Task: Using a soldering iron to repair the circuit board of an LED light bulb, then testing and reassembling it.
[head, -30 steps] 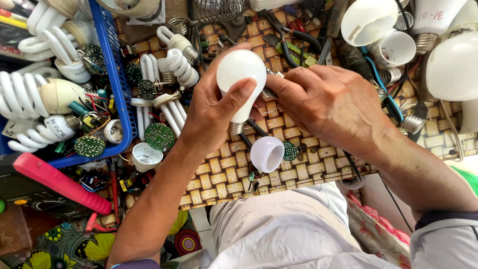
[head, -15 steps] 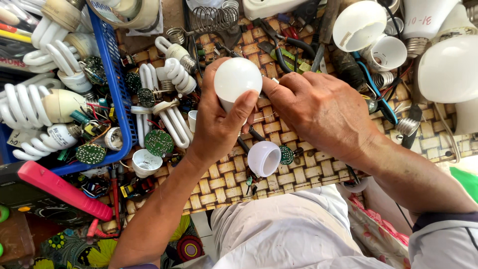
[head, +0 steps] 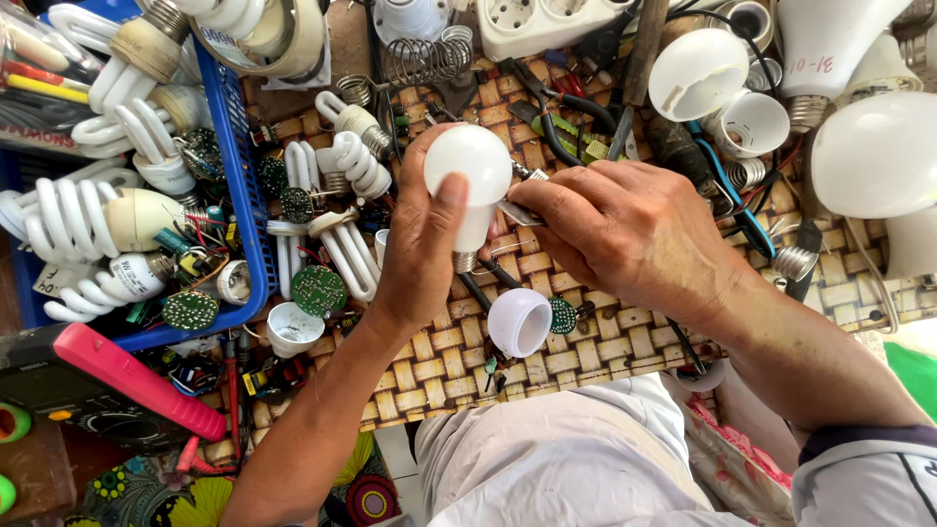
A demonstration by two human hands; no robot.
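Left hand point(head: 420, 254) grips a white bulb point(head: 470, 181) above the woven mat point(head: 605, 342), fingers wrapped round its body, thumb on the dome. Right hand point(head: 634, 234), just right of the bulb, pinches a thin metal tool point(head: 517, 210) against its neck. White cap point(head: 519, 322) lies below the bulb; blue basket point(head: 239, 185) far left.

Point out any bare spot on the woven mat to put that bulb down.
Bare weave lies along the near edge, right of the white cap, beneath the right hand. Another strip lies below the left hand. The far side, with spiral lamps and pliers, is crowded.
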